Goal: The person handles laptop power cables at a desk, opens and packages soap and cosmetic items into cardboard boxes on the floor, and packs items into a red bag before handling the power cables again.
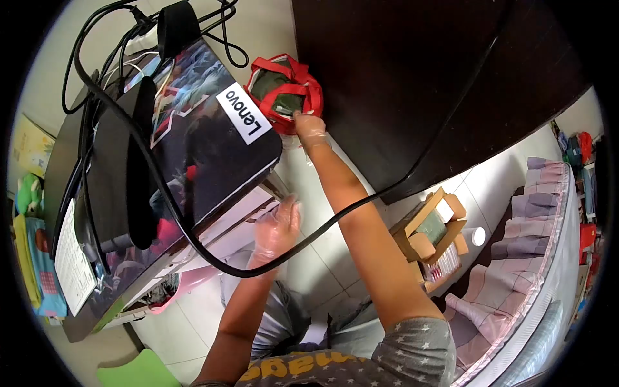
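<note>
A red fabric bag (316,97) with red straps and a dark green panel stands in the gap between the desk and the dark brown furniture. My right hand (311,131), in a clear plastic glove, reaches forward to its near edge. The fingers are curled at that edge, and their tips are partly hidden. My left hand (277,227), also in a clear glove, hangs beside the desk's front edge. Its fingers are loosely bent and slightly apart, with no object visible in them.
A Lenovo-labelled desk (219,168) at left carries a monitor, cables and a white keyboard (74,258). A black cable (309,240) loops across my arms. Dark brown furniture (400,84) blocks the far right. Open cardboard boxes (406,242), a white cup (476,237) and a bed (522,258) lie right.
</note>
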Demonstrator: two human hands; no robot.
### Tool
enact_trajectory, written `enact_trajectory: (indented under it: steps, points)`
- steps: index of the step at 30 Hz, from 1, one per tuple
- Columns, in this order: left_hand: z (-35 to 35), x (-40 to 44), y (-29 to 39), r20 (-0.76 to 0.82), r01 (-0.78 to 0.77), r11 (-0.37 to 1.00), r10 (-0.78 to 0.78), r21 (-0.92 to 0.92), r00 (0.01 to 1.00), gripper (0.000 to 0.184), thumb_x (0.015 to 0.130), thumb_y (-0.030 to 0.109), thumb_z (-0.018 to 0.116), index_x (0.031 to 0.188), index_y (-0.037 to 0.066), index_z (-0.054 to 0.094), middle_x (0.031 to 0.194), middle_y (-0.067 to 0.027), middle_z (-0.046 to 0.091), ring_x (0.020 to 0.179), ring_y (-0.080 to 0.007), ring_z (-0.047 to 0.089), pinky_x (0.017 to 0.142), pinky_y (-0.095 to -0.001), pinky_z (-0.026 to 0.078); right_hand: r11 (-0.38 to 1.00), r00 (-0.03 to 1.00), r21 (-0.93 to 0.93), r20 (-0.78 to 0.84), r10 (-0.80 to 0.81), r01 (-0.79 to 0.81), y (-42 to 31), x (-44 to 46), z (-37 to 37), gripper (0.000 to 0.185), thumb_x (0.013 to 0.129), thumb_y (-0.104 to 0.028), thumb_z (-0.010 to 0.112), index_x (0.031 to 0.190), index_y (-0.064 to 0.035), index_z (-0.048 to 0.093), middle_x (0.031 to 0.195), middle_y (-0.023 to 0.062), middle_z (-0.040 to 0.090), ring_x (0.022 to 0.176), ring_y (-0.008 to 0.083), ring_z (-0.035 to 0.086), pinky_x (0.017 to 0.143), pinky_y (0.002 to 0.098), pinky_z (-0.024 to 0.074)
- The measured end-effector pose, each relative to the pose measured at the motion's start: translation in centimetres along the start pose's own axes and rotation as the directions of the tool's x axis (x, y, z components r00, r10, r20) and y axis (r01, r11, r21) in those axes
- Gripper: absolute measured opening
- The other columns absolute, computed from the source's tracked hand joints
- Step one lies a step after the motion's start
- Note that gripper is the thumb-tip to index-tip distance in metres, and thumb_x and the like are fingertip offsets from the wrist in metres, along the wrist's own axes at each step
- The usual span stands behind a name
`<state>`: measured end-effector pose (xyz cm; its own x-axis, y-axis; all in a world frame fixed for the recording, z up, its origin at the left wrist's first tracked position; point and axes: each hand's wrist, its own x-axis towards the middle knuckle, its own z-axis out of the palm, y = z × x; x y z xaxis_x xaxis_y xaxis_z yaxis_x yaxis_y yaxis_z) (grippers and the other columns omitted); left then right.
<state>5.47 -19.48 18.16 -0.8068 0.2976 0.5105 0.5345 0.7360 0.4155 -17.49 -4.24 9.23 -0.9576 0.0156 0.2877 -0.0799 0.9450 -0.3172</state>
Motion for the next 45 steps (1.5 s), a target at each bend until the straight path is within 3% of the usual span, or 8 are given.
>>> enact_trajectory:
  steps: [14,15,20,28,30,36,40,45]
  points:
    - [0.4,-1.5,2.1,0.261,0.162,0.974,-0.116,-0.16,0.958,0.032,0.084,0.015,0.061,0.111,0.0,0.055,0.094,-0.0228,0.063,0.086,-0.0365,0.062,0.073,-0.0409,0.051,0.924,0.998,0.379,-0.022,0.065,-0.052,-1.9,-24.7,-11.3,0.012,0.077,-0.009,0.055,0.089,-0.0059,0.057,0.076,0.0156,0.064,0.069,0.0349,0.063,0.062,0.0452,0.0498]
    - [1.9,-3.1,1.9,0.427,0.449,0.818,-0.284,-0.36,0.859,0.058,0.09,0.038,0.054,0.133,0.0,0.039,0.118,-0.0236,0.056,0.104,-0.0321,0.059,0.088,-0.0381,0.046,0.941,0.991,0.317,-0.007,0.13,-0.121,-2.6,-27.2,-10.8,0.013,0.077,-0.011,0.061,0.09,-0.0074,0.058,0.068,0.0162,0.062,0.062,0.0354,0.061,0.055,0.0453,0.0492]
    - [3.6,-3.2,4.5,0.66,0.685,0.504,-0.265,-0.527,0.703,0.086,0.084,0.049,0.06,0.138,-0.008,0.023,0.138,-0.0241,0.036,0.129,-0.0306,0.034,0.106,-0.0346,0.026,0.919,0.981,0.356,0.149,0.126,-0.172,-4.9,-34.5,-12.4,0.026,0.077,-0.009,0.057,0.102,-0.0049,0.053,0.072,0.0175,0.062,0.066,0.0347,0.063,0.058,0.0455,0.0501]
    - [6.5,-5.8,2.8,0.823,0.667,0.719,-0.249,-0.197,0.511,0.056,0.084,0.02,0.059,0.134,0.003,0.04,0.12,-0.0148,0.056,0.111,-0.0219,0.052,0.097,-0.0315,0.037,0.908,0.949,0.387,0.315,0.036,-0.163,-4.3,-36.4,-12.7,0.017,0.077,-0.011,0.059,0.094,-0.0081,0.064,0.083,0.02,0.064,0.074,0.0363,0.063,0.067,0.0433,0.0512]
    - [7.1,-5.6,0.1,0.803,0.6,0.789,-0.269,-0.133,0.532,0.056,0.079,0.024,0.061,0.13,0.009,0.044,0.112,-0.0245,0.059,0.107,-0.0364,0.056,0.09,-0.041,0.044,0.892,0.962,0.361,0.121,0.246,-0.274,-5.7,-36.0,-17.2,0.015,0.083,-0.018,0.06,0.094,-0.0093,0.064,0.082,0.0188,0.065,0.073,0.035,0.064,0.065,0.0425,0.0515]
    - [2.3,-4.4,1.9,0.839,0.756,0.632,-0.311,-0.169,0.447,0.034,0.086,0.005,0.045,0.118,0.01,0.057,0.089,-0.0079,0.063,0.077,-0.0165,0.062,0.07,-0.0319,0.049,0.45,0.471,0.231,0.045,0.881,-0.863,1.5,-35.2,-22.6,0.069,0.081,-0.043,0.066,0.121,0.0079,0.043,0.089,0.0298,0.062,0.085,0.0441,0.061,0.071,0.0453,0.0483]
    - [2.0,-4.7,3.0,0.824,0.726,0.653,-0.278,-0.216,0.495,0.024,0.085,0.006,0.046,0.102,0.005,0.063,0.084,-0.0107,0.066,0.073,-0.0217,0.063,0.069,-0.0348,0.049,0.413,0.537,0.355,0.408,0.738,-0.839,4.7,-35.6,-18.5,0.055,0.078,-0.047,0.067,0.11,-0.0033,0.06,0.094,0.023,0.065,0.096,0.0387,0.059,0.082,0.0402,0.0456]
    - [0.8,-5.5,4.5,0.829,0.503,0.854,-0.181,-0.134,0.528,0.019,0.082,0.008,0.048,0.092,0.001,0.064,0.083,-0.0217,0.064,0.079,-0.0345,0.064,0.071,-0.0404,0.049,0.501,0.607,0.39,0.225,0.762,-0.773,6.5,-39.5,-16.0,0.021,0.081,-0.02,0.057,0.093,-0.0059,0.066,0.089,0.0238,0.063,0.085,0.0398,0.061,0.075,0.0441,0.0484]
